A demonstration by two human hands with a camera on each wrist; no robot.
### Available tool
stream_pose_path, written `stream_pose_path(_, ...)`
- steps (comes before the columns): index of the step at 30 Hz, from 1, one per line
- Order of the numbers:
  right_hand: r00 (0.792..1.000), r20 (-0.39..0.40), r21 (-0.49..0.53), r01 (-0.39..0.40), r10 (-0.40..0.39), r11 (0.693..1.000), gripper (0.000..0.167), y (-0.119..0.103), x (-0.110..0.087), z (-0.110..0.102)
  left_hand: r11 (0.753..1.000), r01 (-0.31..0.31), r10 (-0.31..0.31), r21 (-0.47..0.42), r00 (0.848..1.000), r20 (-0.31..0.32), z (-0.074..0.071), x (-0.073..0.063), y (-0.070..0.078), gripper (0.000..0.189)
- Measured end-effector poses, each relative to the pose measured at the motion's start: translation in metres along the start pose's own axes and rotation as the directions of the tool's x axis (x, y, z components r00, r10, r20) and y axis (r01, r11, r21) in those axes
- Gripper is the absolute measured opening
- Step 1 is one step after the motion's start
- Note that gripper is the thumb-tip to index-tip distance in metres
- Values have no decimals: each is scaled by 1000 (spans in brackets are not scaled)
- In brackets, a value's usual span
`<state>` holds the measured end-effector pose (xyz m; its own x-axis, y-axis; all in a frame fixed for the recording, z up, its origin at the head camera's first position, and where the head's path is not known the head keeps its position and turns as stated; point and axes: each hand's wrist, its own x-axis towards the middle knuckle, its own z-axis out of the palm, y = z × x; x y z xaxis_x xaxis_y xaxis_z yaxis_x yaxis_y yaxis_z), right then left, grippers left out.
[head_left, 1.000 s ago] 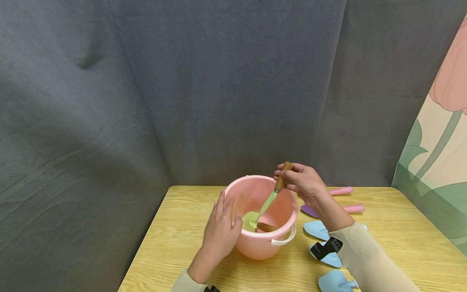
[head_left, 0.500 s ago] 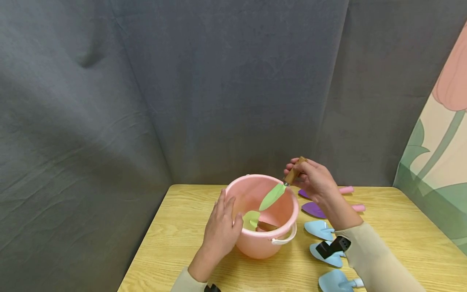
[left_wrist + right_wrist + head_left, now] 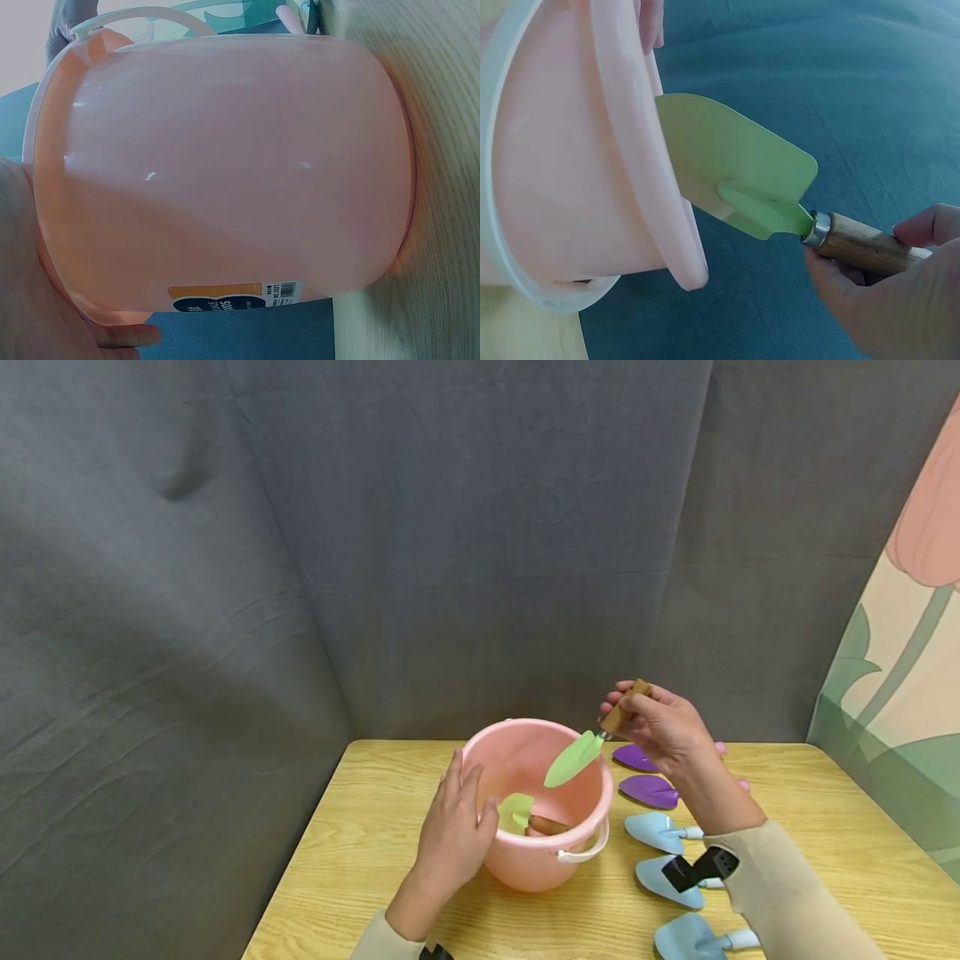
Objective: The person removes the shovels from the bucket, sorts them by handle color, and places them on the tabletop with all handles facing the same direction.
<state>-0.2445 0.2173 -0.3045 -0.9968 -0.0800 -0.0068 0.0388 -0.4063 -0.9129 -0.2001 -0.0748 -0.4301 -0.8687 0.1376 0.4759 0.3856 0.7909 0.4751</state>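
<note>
My right hand (image 3: 663, 727) grips the wooden handle of a light green trowel (image 3: 573, 758) at the right of the pink bucket (image 3: 525, 864). Its blade slants down over the bucket's right rim; in the right wrist view the blade (image 3: 735, 161) is partly hidden behind that rim. My left hand (image 3: 453, 827) rests with extended fingers on the bucket's left rim. Inside the bucket lie a second green trowel blade (image 3: 516, 811) and a brown wooden handle (image 3: 547, 826). The left wrist view is filled by the bucket's side (image 3: 225, 165), with a label near its lower edge.
Right of the bucket lie two purple trowels, the nearer one (image 3: 648, 791) below the other (image 3: 636, 757). Three light blue trowels (image 3: 654, 832) lie in a row toward the front. The bucket's white handle (image 3: 585, 850) hangs at its right side. Dark cloth (image 3: 487, 543) stands behind the wooden table (image 3: 352, 860).
My right hand has moved up and to the right, lifting the green trowel from deep inside the bucket to over its right rim. The left hand has stayed on the rim.
</note>
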Motion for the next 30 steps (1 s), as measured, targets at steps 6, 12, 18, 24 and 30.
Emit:
stream_pose_path(6, 1000, 24, 34, 3, -4, 999, 11, -3, 0, -6, 1000, -2, 2, 0, 1000, 0, -1, 0, 0, 52)
stream_pose_path(12, 1000, 30, 32, 7, -8, 999, 11, -8, -2, -12, 1000, 3, -3, -10, 1000, 7, -2, -1, 0, 52)
stream_pose_path(18, 999, 38, 3, 21, -21, 1000, 14, -15, -8, -21, 1000, -8, 8, -6, 1000, 0, -2, -2, -1, 51)
stream_pose_path(24, 999, 32, -43, 36, -34, 998, 21, -19, -11, -31, 1000, -20, 20, -2, 1000, -14, -1, 0, -2, 50)
stream_pose_path(30, 998, 4, -35, 65, -65, 997, 24, -22, -14, -41, 1000, -24, 24, -2, 1000, -12, 0, 1, -2, 50)
